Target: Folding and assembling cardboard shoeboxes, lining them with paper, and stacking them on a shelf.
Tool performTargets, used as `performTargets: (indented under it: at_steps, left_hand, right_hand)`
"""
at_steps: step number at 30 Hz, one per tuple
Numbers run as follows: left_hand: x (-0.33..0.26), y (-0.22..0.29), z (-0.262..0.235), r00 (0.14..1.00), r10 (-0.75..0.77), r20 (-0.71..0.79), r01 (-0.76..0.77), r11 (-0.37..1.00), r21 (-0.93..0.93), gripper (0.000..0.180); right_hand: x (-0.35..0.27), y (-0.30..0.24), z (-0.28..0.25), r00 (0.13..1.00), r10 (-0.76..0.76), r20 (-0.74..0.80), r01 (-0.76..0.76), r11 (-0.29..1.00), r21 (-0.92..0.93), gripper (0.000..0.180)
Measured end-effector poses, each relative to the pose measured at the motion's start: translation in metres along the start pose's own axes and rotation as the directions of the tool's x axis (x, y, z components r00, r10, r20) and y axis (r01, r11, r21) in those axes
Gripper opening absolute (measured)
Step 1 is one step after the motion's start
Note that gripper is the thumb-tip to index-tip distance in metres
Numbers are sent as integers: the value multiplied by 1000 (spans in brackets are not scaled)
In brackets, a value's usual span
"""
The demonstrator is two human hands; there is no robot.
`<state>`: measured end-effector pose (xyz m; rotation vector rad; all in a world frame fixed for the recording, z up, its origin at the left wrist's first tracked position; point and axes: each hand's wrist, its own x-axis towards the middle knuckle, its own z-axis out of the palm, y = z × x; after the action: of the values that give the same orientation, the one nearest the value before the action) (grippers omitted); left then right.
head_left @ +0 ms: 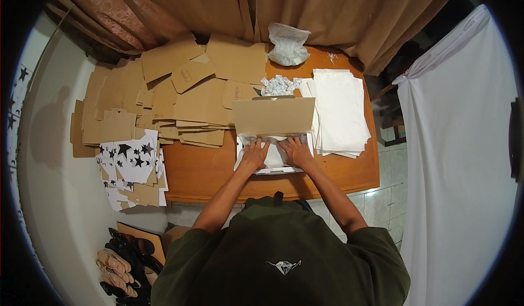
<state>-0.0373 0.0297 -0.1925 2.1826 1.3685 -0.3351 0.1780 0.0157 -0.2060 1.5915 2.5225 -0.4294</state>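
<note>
Hands (275, 154) on white paper (273, 157) in box (273, 117)

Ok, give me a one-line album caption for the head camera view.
Both hands, left hand and right hand, press white paper into an open cardboard box on a wooden table.

light: moderate, warm indoor, from above/right; glare patch on floor tiles (382, 188) | shadows: soft head-and-shoulder shadow on left wall (49, 131); dark under table edge | whites: paper stack (341, 109) near blown out | distortion: strong fisheye, black vignette at corners, edges bent | focus: centre sharp; rim soft
</note>
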Motion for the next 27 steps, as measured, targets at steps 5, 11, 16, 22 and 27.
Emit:
performTargets:
  at_steps: [5, 11, 16, 22, 27]
  left_hand:
    - [21, -15, 31, 991, -87, 106, 96, 992, -81, 115]
    - [31, -8, 34, 977, -130, 169, 132, 991, 2, 128]
    - [23, -8, 52, 993, -116, 22, 115, 993, 41, 135]
    - [17, 1, 43, 993, -113, -30, 112, 993, -27, 130]
    - [9, -19, 40, 995, -99, -26, 98, 994, -56, 96]
  right_hand:
    - [24, 5, 24, 990, -21, 137, 18, 999, 26, 71]
    - [22, 7, 29, 969, -14, 248, 28, 998, -52, 72]
    - [21, -4, 30, 958, -4, 285, 48, 988, -148, 71]
    - [13, 1, 34, 976, -36, 213, 80, 976, -201, 63]
    - [11, -4, 4, 940, 34, 340, -45, 999, 22, 58]
